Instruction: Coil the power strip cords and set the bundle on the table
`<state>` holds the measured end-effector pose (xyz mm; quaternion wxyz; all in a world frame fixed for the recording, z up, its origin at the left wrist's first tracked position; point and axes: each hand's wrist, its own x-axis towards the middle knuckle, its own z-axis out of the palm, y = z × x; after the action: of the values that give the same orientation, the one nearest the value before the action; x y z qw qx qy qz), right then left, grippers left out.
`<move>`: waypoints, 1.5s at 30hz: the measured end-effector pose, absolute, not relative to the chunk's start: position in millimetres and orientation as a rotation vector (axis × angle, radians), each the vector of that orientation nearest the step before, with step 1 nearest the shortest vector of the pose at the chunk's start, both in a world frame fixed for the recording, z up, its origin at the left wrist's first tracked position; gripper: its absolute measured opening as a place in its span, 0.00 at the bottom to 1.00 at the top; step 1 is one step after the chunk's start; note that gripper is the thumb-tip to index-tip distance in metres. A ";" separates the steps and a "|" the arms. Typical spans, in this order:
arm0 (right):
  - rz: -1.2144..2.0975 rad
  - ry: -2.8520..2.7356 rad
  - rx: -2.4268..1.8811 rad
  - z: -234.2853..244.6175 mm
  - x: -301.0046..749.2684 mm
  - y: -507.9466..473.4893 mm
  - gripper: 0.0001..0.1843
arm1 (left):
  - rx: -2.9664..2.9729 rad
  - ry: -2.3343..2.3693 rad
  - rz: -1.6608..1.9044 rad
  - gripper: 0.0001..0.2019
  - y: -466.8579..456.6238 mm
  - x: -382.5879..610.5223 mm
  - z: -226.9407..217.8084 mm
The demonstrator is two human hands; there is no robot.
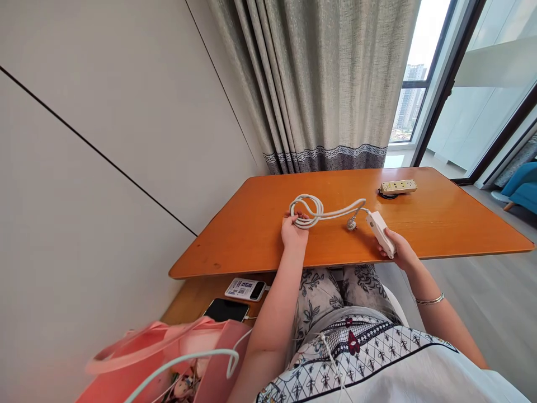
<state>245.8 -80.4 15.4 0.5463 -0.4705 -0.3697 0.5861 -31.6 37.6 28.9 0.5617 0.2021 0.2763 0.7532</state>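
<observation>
Right now both hands are occupied, and a white power strip [381,234] with its cord stretches between them. The right hand [395,250] is closed around the near end of the strip, fingers and thumb wrapped over its sides, with the strip slanting away from the palm, forward and to the left. The left hand [296,225] has its fingers curled around the near, left side of a looped white cord [320,210]; the grip is nearly closed, with the loops standing out ahead and to the right of the fingers. From those loops the cord runs rightward to the strip's far end. A plug [351,224] sits between the two hands, nearer the right one, just left of the strip; whether it hangs or touches the wood is unclear.

Both hands are over the near part of an orange-brown bench [235,224]. Beyond the right hand, near the far edge, lies a beige power strip [398,187] with a black cord [388,196] bunched beside its left end. Behind the right hand, a bracelet [430,300] circles the wrist. Nearer the body than the left hand and to its left, below bench level, are a white device [243,289] with a dark panel, a black-screened phone [226,309] and a pink bag [222,358].
</observation>
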 end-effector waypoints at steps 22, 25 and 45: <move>1.171 -0.392 -0.904 6.2 319.6 -90.0 0.23 | 0.099 1.044 2.333 0.23 47.6 -138.7 45.3; 1.153 -0.412 -0.928 3.9 318.7 -87.9 0.24 | 0.304 1.197 2.260 0.24 43.7 -131.3 41.2; 1.128 -0.387 -0.910 -1.6 315.5 -87.5 0.24 | 2.007 2.177 0.988 0.14 15.6 -77.3 59.0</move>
<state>315.5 -87.5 -1.6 0.7317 -0.4134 -0.1758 0.5127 -77.3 15.6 59.0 0.0101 0.6429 0.6975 0.3165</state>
